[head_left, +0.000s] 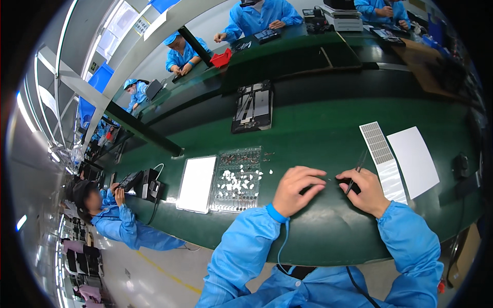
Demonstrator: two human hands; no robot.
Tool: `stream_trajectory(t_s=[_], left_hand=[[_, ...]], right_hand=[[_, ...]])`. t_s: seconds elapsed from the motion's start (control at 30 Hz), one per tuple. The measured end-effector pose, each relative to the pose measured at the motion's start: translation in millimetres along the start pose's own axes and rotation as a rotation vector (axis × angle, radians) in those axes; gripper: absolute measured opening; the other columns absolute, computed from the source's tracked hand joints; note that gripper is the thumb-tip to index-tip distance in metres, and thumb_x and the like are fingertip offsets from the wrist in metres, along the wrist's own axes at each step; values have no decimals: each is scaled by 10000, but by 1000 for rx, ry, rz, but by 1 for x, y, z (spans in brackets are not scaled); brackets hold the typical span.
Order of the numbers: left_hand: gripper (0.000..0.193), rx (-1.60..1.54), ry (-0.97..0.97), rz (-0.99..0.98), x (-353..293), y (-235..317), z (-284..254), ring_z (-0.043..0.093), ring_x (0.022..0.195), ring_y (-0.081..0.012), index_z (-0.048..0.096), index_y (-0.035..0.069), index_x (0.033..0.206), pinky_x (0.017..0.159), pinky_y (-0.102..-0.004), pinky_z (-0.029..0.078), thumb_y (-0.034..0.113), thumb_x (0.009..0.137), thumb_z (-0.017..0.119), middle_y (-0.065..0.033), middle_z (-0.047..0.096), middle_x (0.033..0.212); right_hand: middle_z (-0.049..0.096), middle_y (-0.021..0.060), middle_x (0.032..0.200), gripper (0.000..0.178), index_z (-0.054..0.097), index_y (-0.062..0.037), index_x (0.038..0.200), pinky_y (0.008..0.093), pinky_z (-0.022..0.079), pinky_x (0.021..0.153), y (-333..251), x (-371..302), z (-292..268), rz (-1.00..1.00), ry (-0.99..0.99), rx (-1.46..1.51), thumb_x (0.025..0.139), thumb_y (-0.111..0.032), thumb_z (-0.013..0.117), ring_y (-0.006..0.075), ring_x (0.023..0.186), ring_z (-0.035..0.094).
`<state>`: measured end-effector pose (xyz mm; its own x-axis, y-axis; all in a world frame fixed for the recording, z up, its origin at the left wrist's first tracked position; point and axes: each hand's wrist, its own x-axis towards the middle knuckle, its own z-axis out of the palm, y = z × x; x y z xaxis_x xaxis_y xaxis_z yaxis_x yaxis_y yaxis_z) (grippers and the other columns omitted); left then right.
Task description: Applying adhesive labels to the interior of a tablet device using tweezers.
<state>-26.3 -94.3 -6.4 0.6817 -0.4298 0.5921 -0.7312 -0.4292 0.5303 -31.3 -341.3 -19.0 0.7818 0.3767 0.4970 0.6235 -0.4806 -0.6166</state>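
My left hand (297,191) hovers low over the green bench, fingers stretched out and thumb apart, with nothing visible in it. A blue wrist strap with a cord circles that wrist. My right hand (365,191) is closed around dark tweezers (361,163), which lean up past the fingers. In the gap between my hands a tiny pale piece (329,179) shows, too small to name. To the left of my left hand lies a clear compartment tray (237,179) scattered with small white bits. A sheet of small rectangular labels (384,159) lies beside my right hand.
A white sheet (415,161) lies right of the labels. Left of the tray is a white panel (197,184). An opened electronic device (252,107) sits farther back. A metal post (144,128) stands at left. A co-worker (115,215) sits left; others work across the bench.
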Motion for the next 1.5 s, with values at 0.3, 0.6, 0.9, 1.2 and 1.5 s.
stream_trajectory(t_s=[0.3, 0.6, 0.9, 1.2, 1.5], left_hand=[[130, -784, 59, -542, 0, -2, 59, 570, 723, -86, 554, 10, 1029, 665, -237, 487, 139, 1041, 555, -35, 634, 889], [221, -649, -133, -410, -10, -5, 61, 512, 646, -77, 558, 38, 1000, 579, -256, 437, 180, 939, 716, -7, 586, 778], [260, -634, -176, -420, -8, -1, 54, 501, 711, -60, 621, 39, 1099, 648, -221, 426, 122, 894, 758, 18, 596, 801], [281, -776, -235, -546, -8, 5, 50, 407, 679, -6, 689, 39, 1184, 629, -177, 361, 78, 909, 731, 82, 580, 846], [262, -1156, -284, -585, -2, 5, 38, 545, 1160, -150, 666, -6, 1206, 981, -278, 443, 161, 1013, 604, -67, 531, 1282]], right_hand=[[722, 113, 928, 277, 668, -45, 1074, 354, 548, 728, -4, 0, 1, 119, 46, 145, 809, -24, 747, 276, 833, 694], [725, 103, 869, 261, 722, -73, 1070, 354, 518, 657, 0, 0, 1, -32, -9, 41, 823, 10, 733, 269, 715, 662], [676, 58, 766, 353, 765, -125, 1075, 356, 506, 646, 6, -2, 3, -153, -29, -75, 734, -33, 771, 228, 694, 646], [709, 52, 782, 190, 746, -83, 921, 342, 513, 625, 10, -7, -1, -212, 35, -29, 749, -104, 821, 239, 710, 678], [697, 54, 702, 239, 710, -79, 832, 316, 458, 533, 12, -1, 4, -273, 228, 91, 721, -200, 883, 206, 568, 633]])
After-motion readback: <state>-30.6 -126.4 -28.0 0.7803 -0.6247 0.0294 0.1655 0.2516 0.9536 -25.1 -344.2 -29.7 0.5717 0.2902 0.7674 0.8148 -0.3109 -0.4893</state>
